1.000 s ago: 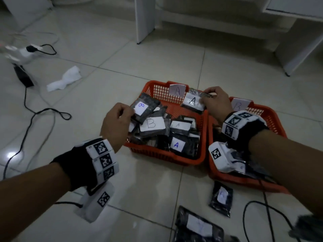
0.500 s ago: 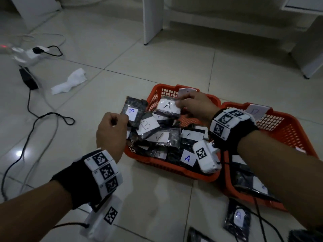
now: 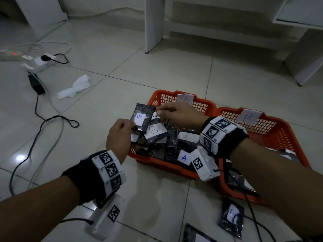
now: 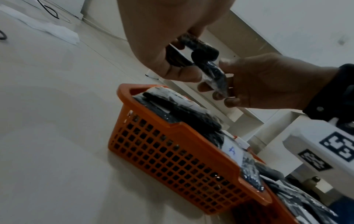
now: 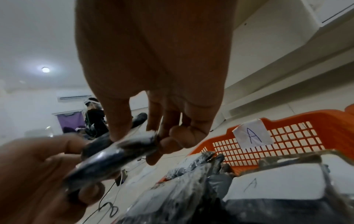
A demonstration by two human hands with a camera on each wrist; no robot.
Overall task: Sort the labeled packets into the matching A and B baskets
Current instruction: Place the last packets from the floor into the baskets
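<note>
My left hand (image 3: 130,124) grips a dark packet with a blue B label (image 3: 142,119) above the left rim of the orange A basket (image 3: 157,161). My right hand (image 3: 160,110) pinches another dark packet (image 5: 114,153), which sits edge to edge with the B packet and is mostly hidden behind it. A stroke of its A label shows under the fingers. In the left wrist view both hands meet on the packets (image 4: 214,72) above the basket (image 4: 172,151). The A basket is piled with A and B packets. The B basket (image 3: 288,137) stands to its right.
Two loose packets (image 3: 231,217) lie on the tiled floor in front of the baskets. Black cables (image 3: 43,123), a power strip (image 3: 40,62) and a crumpled white tissue (image 3: 75,87) lie to the left. White furniture legs (image 3: 153,23) stand behind.
My right hand has carried the A packet left from the A basket's back rim to the B packet. My left hand lifted the B packet slightly toward it.
</note>
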